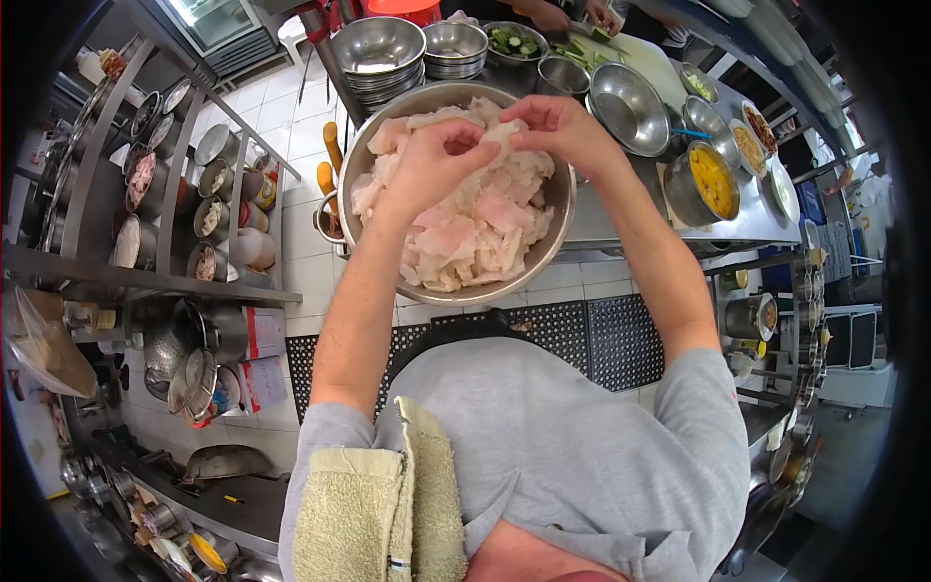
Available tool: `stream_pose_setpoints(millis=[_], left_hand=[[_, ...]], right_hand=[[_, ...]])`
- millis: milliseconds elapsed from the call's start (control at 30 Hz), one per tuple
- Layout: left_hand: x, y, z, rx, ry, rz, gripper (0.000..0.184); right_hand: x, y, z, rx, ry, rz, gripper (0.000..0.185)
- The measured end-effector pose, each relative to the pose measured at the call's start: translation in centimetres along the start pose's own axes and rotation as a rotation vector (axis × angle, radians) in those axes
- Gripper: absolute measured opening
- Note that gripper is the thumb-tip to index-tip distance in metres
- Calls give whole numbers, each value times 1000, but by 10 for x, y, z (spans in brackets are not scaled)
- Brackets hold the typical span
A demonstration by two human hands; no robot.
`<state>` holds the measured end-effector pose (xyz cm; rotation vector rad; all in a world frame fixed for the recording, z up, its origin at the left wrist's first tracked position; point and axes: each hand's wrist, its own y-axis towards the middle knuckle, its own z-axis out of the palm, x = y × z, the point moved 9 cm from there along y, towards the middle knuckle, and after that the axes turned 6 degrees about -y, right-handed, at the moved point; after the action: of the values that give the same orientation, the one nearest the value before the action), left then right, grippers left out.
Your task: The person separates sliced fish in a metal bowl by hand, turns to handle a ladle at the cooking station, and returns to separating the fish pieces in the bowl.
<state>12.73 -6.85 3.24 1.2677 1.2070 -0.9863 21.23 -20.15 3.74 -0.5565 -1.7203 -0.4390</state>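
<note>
A large round metal pot (565,209) is heaped with pale, pinkish-white raw pieces (456,233) that look like fish or meat. Over the far part of the heap, my left hand (441,160) has its thumb and fingertips pressed together. Close beside it on the right, my right hand (561,134) is also closed in a pinch. Between the fingertips of both hands is a pale piece (501,133), with the heap just under it. Where this piece ends and the heap begins is hard to make out.
Stacked metal bowls (378,48) stand behind the pot. On the steel counter (621,209) at right are an empty bowl (628,109) and a pot of yellow food (713,182). Another person's hands (601,17) work at a cutting board (645,68). A shelf rack (175,184) stands left.
</note>
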Motion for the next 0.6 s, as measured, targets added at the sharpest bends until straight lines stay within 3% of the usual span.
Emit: stream_pose_setpoints(millis=[100, 233, 467, 600], left_hand=[[16, 2, 0, -38, 23, 4, 28], [17, -1, 2, -119, 79, 49, 20], [-1, -8, 1, -276, 204, 138, 26], [-10, -6, 3, -259, 305, 164, 28]], right_hand=[[4, -2, 0, -54, -140, -13, 34], [8, -7, 1, -142, -217, -34, 31], [11, -13, 3, -275, -171, -107, 31], [21, -20, 0, -359, -421, -143, 29]])
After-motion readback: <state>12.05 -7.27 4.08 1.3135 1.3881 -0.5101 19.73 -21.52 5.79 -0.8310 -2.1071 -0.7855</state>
